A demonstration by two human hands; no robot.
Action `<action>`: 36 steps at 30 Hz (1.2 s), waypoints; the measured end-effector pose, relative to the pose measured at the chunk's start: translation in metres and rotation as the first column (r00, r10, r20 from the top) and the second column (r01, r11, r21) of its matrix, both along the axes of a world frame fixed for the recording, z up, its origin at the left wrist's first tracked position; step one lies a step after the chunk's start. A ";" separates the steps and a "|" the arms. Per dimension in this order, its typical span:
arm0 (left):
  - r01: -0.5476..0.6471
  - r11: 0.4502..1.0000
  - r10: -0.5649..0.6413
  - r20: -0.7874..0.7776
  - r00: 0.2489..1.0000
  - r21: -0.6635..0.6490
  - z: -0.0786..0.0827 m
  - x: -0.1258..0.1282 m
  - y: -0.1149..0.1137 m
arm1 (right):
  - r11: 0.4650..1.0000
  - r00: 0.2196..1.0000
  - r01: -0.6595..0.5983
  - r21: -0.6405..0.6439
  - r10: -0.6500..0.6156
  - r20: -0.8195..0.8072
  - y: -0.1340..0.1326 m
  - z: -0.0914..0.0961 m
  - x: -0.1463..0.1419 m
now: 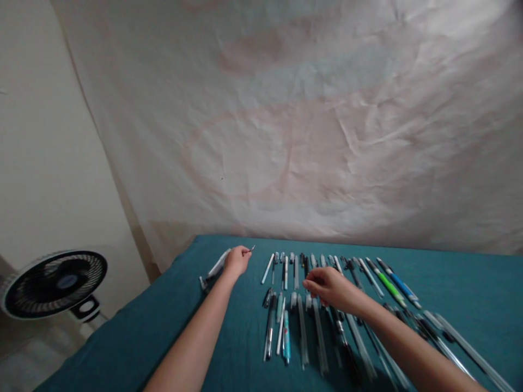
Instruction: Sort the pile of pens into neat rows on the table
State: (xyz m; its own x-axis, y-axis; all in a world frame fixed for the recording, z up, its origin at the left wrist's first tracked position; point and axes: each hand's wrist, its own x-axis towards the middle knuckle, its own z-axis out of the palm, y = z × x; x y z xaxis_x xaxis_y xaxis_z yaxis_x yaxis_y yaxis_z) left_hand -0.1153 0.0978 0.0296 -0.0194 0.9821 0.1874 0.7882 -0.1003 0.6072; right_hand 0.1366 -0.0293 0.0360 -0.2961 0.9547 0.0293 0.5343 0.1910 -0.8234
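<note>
On the green cloth (122,337) in the head view, pens lie in two rough rows, nearly parallel, among them a green pen (387,284), a blue pen (399,283) and a clear pen (302,329). At the far left of the rows, the left hand (238,260) pinches a small slim piece (252,248) between thumb and fingertips, its dark end poking out; what it is cannot be told. Just beside that hand lies a pale, elongated thing (219,262). The right hand (327,286) hangs over the rows, fingers drawn in narrow; whether it holds anything is hidden. The pens should be light, stiff and smooth, apt to roll or slip, best gripped mid-barrel. The cloth looks matt and mostly flat, likely giving some drag. Behind hangs a creased, pale sheet (347,163); a black fan (55,286) stands to the left, before a plain wall (44,136).
</note>
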 end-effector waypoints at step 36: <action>0.588 0.809 -0.181 0.950 0.253 -0.003 0.020 0.081 -0.080 | 0.987 0.913 -0.089 -0.132 0.028 -0.407 -0.009 0.000 -0.017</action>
State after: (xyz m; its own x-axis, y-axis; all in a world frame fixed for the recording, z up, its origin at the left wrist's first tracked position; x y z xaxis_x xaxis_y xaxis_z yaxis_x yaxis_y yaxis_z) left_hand -0.0343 0.0174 0.0493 0.4288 0.9026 0.0373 -0.3260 0.1161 0.9382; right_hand 0.1199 -0.0378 0.0362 -0.3438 0.9388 0.0210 0.1430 0.0744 -0.9869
